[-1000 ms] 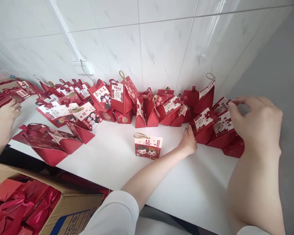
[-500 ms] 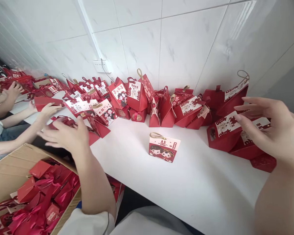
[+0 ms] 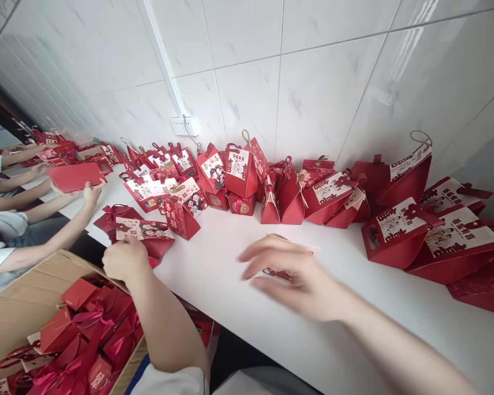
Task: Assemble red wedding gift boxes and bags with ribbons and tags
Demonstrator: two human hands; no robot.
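Note:
My left hand (image 3: 125, 260) is closed at the near edge of a red gift box (image 3: 158, 247) with a cartoon label on its cream top. Its fingertips are hidden, but they appear to grip that edge. My right hand (image 3: 300, 282), blurred by motion, is spread with nothing in it. It hovers over a small cartoon-couple gift box (image 3: 278, 273), which it mostly covers. Beside my left hand's box stands a patterned red gift box (image 3: 181, 218).
Red gift boxes (image 3: 241, 170) line the white table (image 3: 239, 285) along the tiled wall, with larger ones (image 3: 395, 227) at right. A cardboard carton (image 3: 28, 293) full of ribboned red boxes stands at lower left. Beyond it, a co-worker's hands (image 3: 91, 195) hold a red box (image 3: 76, 176).
My right hand has swung left from the large boxes to above the small box. My left hand has lowered and closed at a gift box. The co-worker's red box is raised.

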